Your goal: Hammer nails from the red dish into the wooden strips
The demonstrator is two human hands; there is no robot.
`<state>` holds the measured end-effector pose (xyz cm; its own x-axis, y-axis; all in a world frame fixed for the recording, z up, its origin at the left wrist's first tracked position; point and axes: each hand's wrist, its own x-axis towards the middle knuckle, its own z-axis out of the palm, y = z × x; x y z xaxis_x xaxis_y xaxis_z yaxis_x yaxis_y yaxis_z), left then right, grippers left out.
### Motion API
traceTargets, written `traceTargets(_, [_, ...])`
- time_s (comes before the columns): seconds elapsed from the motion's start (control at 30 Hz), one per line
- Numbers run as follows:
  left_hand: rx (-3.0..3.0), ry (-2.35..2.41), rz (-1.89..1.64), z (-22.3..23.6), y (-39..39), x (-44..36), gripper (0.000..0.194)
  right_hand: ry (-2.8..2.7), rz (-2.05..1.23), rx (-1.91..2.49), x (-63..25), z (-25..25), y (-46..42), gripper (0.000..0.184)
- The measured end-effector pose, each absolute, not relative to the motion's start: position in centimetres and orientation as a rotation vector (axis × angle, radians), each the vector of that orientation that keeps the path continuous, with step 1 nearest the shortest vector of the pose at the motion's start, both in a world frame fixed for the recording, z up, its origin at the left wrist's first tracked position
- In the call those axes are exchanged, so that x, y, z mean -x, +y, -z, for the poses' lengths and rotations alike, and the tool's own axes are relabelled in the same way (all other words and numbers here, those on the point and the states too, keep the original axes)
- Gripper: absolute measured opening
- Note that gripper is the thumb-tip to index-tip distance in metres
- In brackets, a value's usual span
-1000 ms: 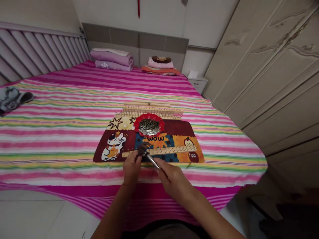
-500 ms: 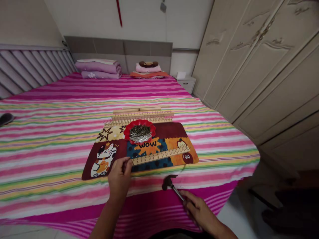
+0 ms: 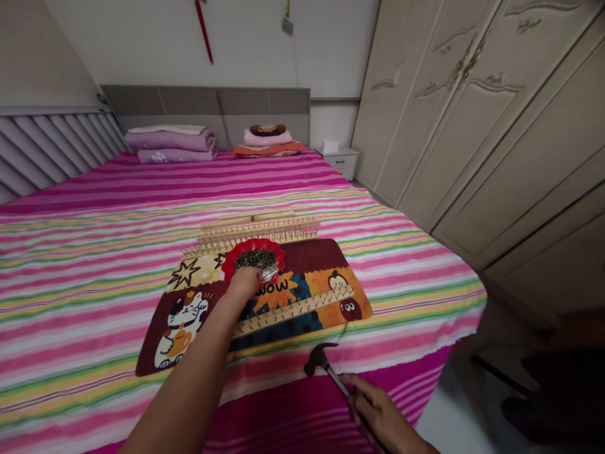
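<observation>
My left hand (image 3: pixel 246 281) is at the near rim of a red scalloped bowl (image 3: pixel 227 267) that holds many loose nails (image 3: pixel 258 258). Its fingers point down at the nails and are mostly hidden behind the back of the hand. In my right hand (image 3: pixel 373 403) is a claw hammer (image 3: pixel 319 359), gripped by its handle, the dark head above the near part of the bed. Between the bowl and the hammer, a wooden strip (image 3: pixel 293 310) with nails standing along it lies across a patterned mat (image 3: pixel 326 255). My left forearm covers part of the mat.
Behind the bowl lie more nail-studded wooden strips (image 3: pixel 259 233) and bare wooden strips (image 3: pixel 258 217). All rest on a bed with a striped sheet (image 3: pixel 401 265). Folded purple bedding (image 3: pixel 172 142) and a pink stack (image 3: pixel 267 139) sit by the headboard. A wardrobe (image 3: pixel 449 126) stands to the right.
My left hand has moved from the left end of the near wooden strip forward to the nail bowl. The right hand still holds the hammer at nearly the same place. The view has shifted slightly.
</observation>
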<state>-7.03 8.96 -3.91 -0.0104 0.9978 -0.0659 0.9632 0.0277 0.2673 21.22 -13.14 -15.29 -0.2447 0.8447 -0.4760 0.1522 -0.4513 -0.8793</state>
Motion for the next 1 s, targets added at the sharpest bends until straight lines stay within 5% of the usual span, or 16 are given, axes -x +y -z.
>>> traceTargets(0.63, [-2.059, 2.069, -0.509, 3.4, 8.5, 8.2, 0.011, -1.116, -1.722, 1.512, -20.2, 15.0, -13.2, 0.056])
traceTargets(0.77, [-1.602, 1.796, -0.985, 1.7, 6.1, 8.9, 0.011, -1.128, -1.694, 1.509, -20.3, 15.2, -13.2, 0.056])
traceTargets(0.83, [-1.271, 1.525, -1.202, 1.1, 3.8, 9.3, 0.028, -1.146, -1.688, 1.511, -20.4, 15.3, -13.2, 0.057])
traceTargets(0.9, [-1.082, 1.394, -1.283, 1.0, 1.1, 9.7, 0.043, -1.163, -1.698, 1.526, -20.6, 15.4, -13.1, 0.060])
traceTargets(1.0, [-0.931, 1.424, -1.329, 1.8, -3.0, 10.4, 0.038, -1.178, -1.716, 1.559, -20.8, 15.5, -13.0, 0.064])
